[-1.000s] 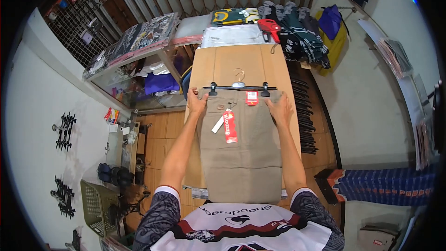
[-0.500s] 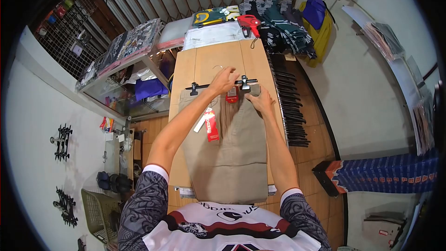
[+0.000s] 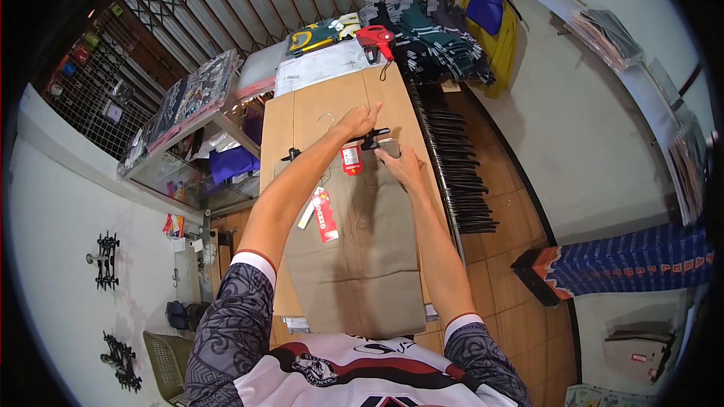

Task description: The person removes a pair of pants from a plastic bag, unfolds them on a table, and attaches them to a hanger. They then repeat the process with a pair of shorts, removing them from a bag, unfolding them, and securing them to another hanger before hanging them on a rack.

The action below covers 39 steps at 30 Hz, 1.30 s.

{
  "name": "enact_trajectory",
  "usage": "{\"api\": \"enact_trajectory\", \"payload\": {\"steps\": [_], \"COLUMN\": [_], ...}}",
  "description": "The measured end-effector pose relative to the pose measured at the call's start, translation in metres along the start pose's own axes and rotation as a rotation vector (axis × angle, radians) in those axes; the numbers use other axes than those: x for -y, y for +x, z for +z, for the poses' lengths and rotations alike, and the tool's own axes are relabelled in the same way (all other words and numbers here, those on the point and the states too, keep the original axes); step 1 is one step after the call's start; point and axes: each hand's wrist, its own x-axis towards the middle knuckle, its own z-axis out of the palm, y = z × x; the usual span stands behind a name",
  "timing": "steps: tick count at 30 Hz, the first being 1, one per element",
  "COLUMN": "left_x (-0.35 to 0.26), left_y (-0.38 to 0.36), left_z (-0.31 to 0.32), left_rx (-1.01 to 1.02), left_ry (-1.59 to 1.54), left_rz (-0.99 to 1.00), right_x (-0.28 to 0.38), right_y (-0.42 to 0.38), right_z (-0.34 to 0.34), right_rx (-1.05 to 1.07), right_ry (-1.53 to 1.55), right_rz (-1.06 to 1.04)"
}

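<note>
Beige trousers (image 3: pixel 354 256) lie folded lengthwise on the wooden table, the waistband at the far end. A black clip hanger (image 3: pixel 383 133) with a metal hook lies across the waistband, its left clip (image 3: pixel 292 154) partly behind my left forearm. My left hand (image 3: pixel 357 122) is closed at the hanger bar, just left of the right clip (image 3: pixel 369 141). With thumb and fingers, my right hand (image 3: pixel 404 164) pinches the right waistband corner beside that clip. Red tags, one near the waistband (image 3: pixel 351 160) and a longer one (image 3: pixel 324 215), rest on the fabric.
A red tagging gun (image 3: pixel 375 41) sits on packaged clothing at the table's far end. Socks (image 3: pixel 437 38) are piled right of it. Several black hangers (image 3: pixel 452 166) line the table's right side. A glass display case (image 3: pixel 177 147) stands to the left.
The view has shifted, moving the table leftward in the picture. My right hand now pinches the waistband corner, which is raised at the right clip. The hanger's right end is tilted.
</note>
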Motion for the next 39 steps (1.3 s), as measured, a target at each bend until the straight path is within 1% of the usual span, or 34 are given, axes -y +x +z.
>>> {"api": "enact_trajectory", "payload": {"steps": [3, 5, 8, 11, 12, 15, 17, 20, 23, 24, 27, 29, 30, 33, 35, 36, 37, 39], "left_x": [-0.002, 0.000, 0.003, 0.003, 0.002, -0.006, -0.010, -0.016, -0.023, -0.027, -0.023, -0.022, -0.022, -0.027, -0.029, -0.030, -0.027, -0.014], "left_y": [0.000, 0.001, 0.007, 0.007, 0.006, -0.002, -0.008, -0.016, -0.027, -0.031, -0.033, -0.035, -0.037, -0.051, -0.074, -0.088, -0.106, -0.139], "left_z": [-0.004, -0.002, -0.001, -0.002, -0.002, -0.005, -0.003, 0.002, 0.001, 0.000, 0.015, 0.022, 0.024, 0.024, 0.026, 0.028, 0.027, 0.026], "left_rx": [-0.065, -0.170, -0.290, -0.368, -0.389, -0.306, -0.311, -0.317, -0.298, -0.288, -0.349, -0.395, -0.418, -0.378, -0.532, -0.607, -0.582, -0.740], "left_ry": [-0.026, -0.075, -0.092, -0.083, -0.081, -0.057, -0.040, -0.036, -0.059, -0.071, -0.023, -0.031, -0.035, -0.043, -0.131, -0.173, -0.175, -0.182], "left_rz": [-0.019, -0.009, -0.021, -0.009, 0.002, -0.036, -0.014, -0.004, -0.016, -0.022, 0.025, 0.013, 0.009, -0.043, 0.147, 0.245, 0.210, 0.133], "right_x": [-0.001, -0.003, -0.012, -0.019, -0.016, -0.013, -0.012, -0.012, -0.012, -0.012, -0.020, -0.022, -0.021, -0.009, 0.002, -0.007, -0.014, -0.017], "right_y": [-0.002, -0.001, 0.004, 0.012, 0.010, 0.006, 0.005, 0.002, 0.000, 0.001, 0.007, 0.010, 0.009, -0.001, -0.009, -0.005, 0.000, 0.000], "right_z": [-0.001, 0.000, 0.003, 0.007, 0.006, 0.002, 0.003, 0.006, 0.007, 0.007, 0.008, 0.007, 0.006, -0.001, -0.007, -0.004, 0.000, -0.002], "right_rx": [-0.007, -0.022, -0.022, -0.019, -0.002, 0.026, 0.015, -0.065, -0.079, -0.071, -0.026, 0.024, 0.007, -0.015, 0.003, -0.010, -0.023, -0.026], "right_ry": [0.036, 0.055, 0.032, -0.083, -0.049, 0.032, 0.062, 0.055, 0.143, 0.120, 0.069, 0.063, 0.060, 0.062, 0.074, 0.094, 0.114, 0.174], "right_rz": [-0.009, -0.042, -0.015, 0.057, 0.046, 0.018, -0.001, -0.058, -0.116, -0.111, -0.084, -0.045, -0.068, -0.113, -0.106, -0.134, -0.164, -0.201]}}
